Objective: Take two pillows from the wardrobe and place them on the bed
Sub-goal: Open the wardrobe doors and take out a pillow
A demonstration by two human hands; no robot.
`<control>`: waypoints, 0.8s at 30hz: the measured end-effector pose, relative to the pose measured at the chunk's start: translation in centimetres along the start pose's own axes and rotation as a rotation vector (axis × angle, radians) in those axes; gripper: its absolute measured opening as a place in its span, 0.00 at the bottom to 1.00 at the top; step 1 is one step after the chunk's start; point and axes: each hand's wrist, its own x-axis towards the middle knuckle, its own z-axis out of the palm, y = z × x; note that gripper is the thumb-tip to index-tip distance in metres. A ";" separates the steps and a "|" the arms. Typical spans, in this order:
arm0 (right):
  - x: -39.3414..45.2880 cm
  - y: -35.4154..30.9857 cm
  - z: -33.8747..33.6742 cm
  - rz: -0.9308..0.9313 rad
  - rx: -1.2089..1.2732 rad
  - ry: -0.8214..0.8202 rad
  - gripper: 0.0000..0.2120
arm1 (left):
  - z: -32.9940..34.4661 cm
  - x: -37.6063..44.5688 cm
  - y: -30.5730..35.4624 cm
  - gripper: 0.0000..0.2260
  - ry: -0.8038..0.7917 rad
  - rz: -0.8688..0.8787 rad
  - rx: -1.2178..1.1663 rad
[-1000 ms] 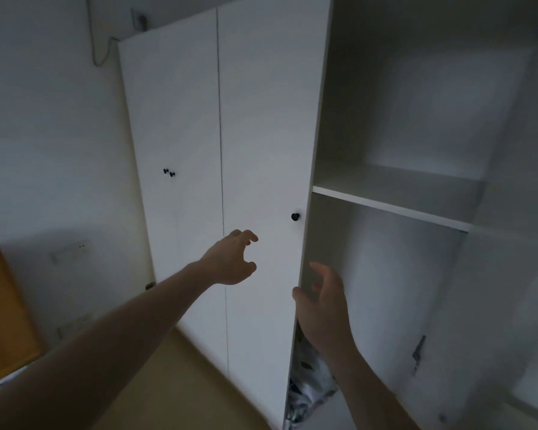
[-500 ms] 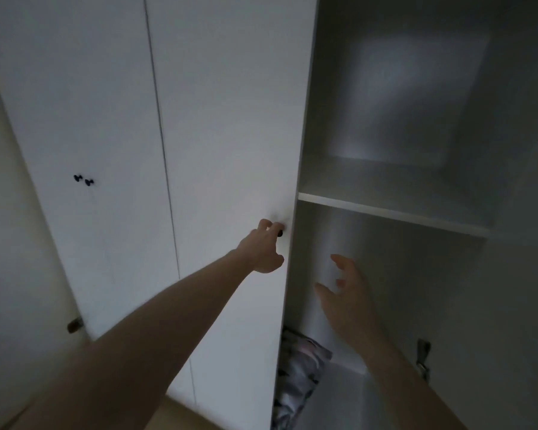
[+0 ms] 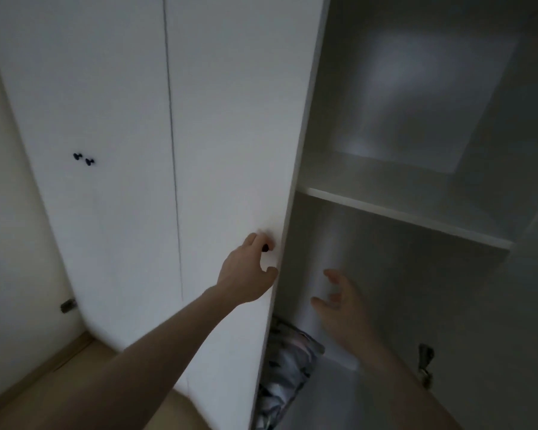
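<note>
- While the wardrobe is only half open, I judge the step in hand to be access: the door to the left of the open bay is shut, and no pillow is out yet.
- My left hand reaches forward with its fingers curled at the small dark knob; fingertips seem to touch it, though I cannot tell whether they truly pinch it.
- My right hand hangs inside the open bay, fingers loosely spread, holding nothing, under the shelf.
- Below that right hand and toward its left, patterned fabric is bunched low in the bay; I take it for a pillow, unconfirmed.
- Next, I judge, a firm pull on the knob, then the right hand dropping to the fabric.
- No bed is in view.
</note>
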 end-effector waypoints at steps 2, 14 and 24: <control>-0.4 0.4 1.5 0.017 0.000 -0.059 0.28 | -2.2 -2.9 -0.8 0.16 0.030 -0.005 -0.009; -2.7 -1.6 12.6 -0.076 -0.033 -0.505 0.27 | -15.4 -13.4 -10.7 0.16 0.343 -0.309 0.331; -4.2 -2.7 18.8 -0.139 -0.088 -0.607 0.26 | -20.3 -16.3 -17.8 0.12 0.402 -0.568 0.238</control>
